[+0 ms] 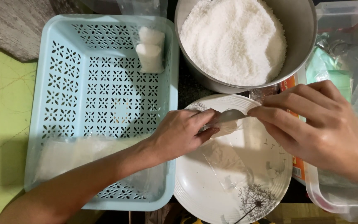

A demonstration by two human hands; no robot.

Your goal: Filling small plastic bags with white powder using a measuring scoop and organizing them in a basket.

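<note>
Over a white plate with dandelion prints, both my hands grip a small clear plastic bag. My left hand pinches its left edge. My right hand pinches its right edge from the other side. The bag hangs stretched between them and looks nearly empty. Just beyond the plate stands a large metal bowl heaped with white grains. To the left, a light blue perforated basket holds two small filled white packets at its far corner.
A stack of clear plastic bags lies in the basket's near end, under my left forearm. A clear plastic container with crumpled bags sits at the right. A green mat covers the surface at the left.
</note>
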